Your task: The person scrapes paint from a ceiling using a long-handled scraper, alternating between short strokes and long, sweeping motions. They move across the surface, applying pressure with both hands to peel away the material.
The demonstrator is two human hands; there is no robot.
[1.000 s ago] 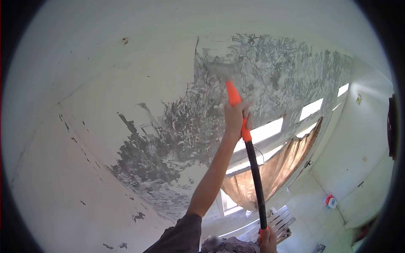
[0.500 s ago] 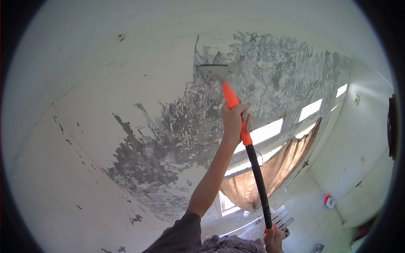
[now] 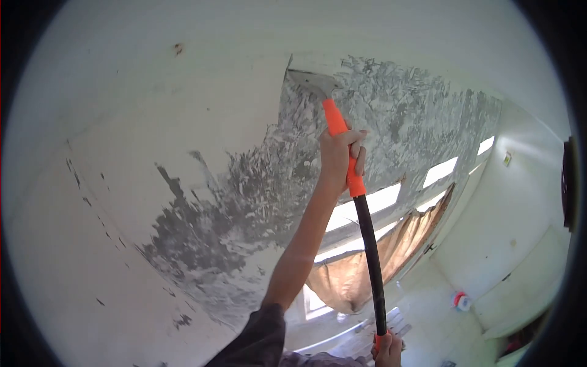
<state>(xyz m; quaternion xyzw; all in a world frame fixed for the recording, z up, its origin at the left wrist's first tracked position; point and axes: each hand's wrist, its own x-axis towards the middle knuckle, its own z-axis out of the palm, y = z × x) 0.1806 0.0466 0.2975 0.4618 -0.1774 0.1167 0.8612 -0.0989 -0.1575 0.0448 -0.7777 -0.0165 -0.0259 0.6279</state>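
Note:
A long-handled scraper [image 3: 372, 257] reaches up from the bottom of the view, with orange grips and a black shaft. Its wide metal blade [image 3: 313, 81] lies at the wall, by the border between white coating and grey patchy surface [image 3: 391, 104]. My left hand [image 3: 340, 156] is wrapped round the upper orange grip, a little below the blade, with that arm stretched up. Down at the bottom edge, my right hand [image 3: 389, 350] grips the lower end of the handle, mostly closed over its orange part.
White coating [image 3: 238, 92] covers the wall to the left. Bright window openings [image 3: 373, 205] and a hanging brown cloth [image 3: 354, 278] are at the right. Below, a red and white object [image 3: 461, 301] sits on the pale floor [image 3: 428, 318]. A dark object [image 3: 568, 183] stands at the right edge.
The scraper blade has moved up the wall, nearer the top of the grey patch. My left hand has risen with it, and the view has shifted slightly. Both hands keep their hold.

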